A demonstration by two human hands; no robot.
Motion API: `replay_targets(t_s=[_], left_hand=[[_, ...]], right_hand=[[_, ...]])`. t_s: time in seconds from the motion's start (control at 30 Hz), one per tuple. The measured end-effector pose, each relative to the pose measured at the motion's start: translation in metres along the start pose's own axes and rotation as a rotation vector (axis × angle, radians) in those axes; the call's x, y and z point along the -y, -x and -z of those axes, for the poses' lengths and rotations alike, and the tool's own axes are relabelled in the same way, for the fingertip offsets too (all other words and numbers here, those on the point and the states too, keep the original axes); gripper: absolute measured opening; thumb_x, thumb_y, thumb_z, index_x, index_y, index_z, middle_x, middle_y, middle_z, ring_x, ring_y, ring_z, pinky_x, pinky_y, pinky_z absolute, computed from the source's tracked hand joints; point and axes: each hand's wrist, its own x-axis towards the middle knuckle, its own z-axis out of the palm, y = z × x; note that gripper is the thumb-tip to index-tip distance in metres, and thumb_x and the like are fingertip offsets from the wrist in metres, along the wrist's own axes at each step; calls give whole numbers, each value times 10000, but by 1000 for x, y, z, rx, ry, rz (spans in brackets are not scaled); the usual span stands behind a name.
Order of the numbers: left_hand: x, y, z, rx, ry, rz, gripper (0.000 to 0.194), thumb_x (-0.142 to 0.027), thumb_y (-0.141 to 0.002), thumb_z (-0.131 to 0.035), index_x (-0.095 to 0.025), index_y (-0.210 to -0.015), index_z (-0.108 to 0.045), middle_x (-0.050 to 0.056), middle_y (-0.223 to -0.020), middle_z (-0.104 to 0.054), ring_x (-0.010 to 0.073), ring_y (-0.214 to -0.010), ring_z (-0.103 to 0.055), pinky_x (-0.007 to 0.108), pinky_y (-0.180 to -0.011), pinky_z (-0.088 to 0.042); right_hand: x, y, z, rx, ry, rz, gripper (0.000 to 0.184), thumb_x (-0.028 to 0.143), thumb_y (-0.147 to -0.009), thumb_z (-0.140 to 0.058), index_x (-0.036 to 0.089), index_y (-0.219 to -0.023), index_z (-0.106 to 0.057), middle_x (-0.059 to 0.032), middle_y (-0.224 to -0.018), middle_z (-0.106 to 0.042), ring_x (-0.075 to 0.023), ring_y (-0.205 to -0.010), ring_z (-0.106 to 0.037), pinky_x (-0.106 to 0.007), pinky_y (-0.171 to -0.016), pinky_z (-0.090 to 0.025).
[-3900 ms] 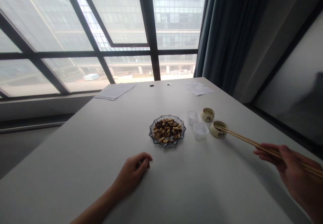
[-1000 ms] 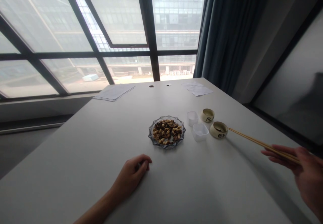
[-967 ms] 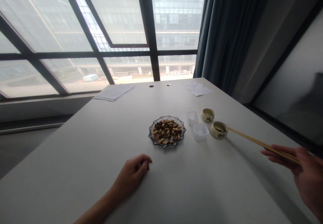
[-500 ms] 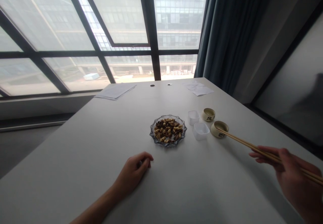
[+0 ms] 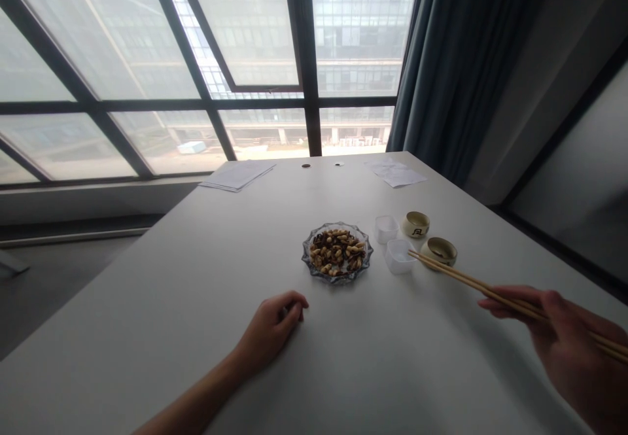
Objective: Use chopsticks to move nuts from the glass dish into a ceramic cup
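Note:
Wooden chopsticks (image 5: pixel 471 282) are gripped in my right hand (image 5: pixel 564 337). Their tips hover by the rim of the nearer clear plastic cup (image 5: pixel 400 258), with nothing visible between them. Just behind the sticks sits a cream bowl with a dark marking (image 5: pixel 450 261), a small dark item (image 5: pixel 438 253) inside it. My left hand (image 5: pixel 275 324) rests on the table with its fingers curled in and nothing seen in them. Beyond it stands a scalloped glass dish (image 5: pixel 308 266) heaped with peanuts in shells (image 5: pixel 333 252) and darker pieces.
A second clear cup (image 5: pixel 386 229) and a second cream bowl (image 5: pixel 416 224) stand behind the nearer pair. Papers lie at the far left (image 5: pixel 238 174) and far right (image 5: pixel 396 173) of the white table (image 5: pixel 196 278). Windows and a dark curtain (image 5: pixel 441 75) are beyond.
The chopstick tips have left the nearer cream bowl and moved left to the nearer clear cup. A dark item now shows in that bowl. The whole view has shifted slightly.

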Motion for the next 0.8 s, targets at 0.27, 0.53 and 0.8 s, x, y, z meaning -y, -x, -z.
replay_targets(t_s=[0.27,0.53,0.8], left_hand=[[-2,1,1,4,15,9,277,-357,-901,-507,-174,-866,-712,20,-696,-685,182,-644,-589,248,-622,-440],[0,1,0,15,-4,-6,257,-300,-912,-491,-179,-884,-716,18,-715,-699,182,-671,-614,249,-651,-444],[-1,2,0,20,-9,-16,251,-277,-918,-487,-180,-882,-716,12,-715,-698,179,-679,-616,251,-666,-443]], right_hand=[[45,-34,-55,445,16,-33,353,493,-934,-638,198,-1038,-800,-96,-948,-801,-272,-835,-778,-410,-801,-654],[65,-58,-120,848,234,-15,419,533,-957,-586,181,-934,-810,-72,-839,-793,-224,-780,-763,-308,-700,-615],[61,-61,-131,895,289,-67,450,562,-943,-586,173,-796,-757,-79,-859,-791,-235,-811,-763,-317,-710,-605]])
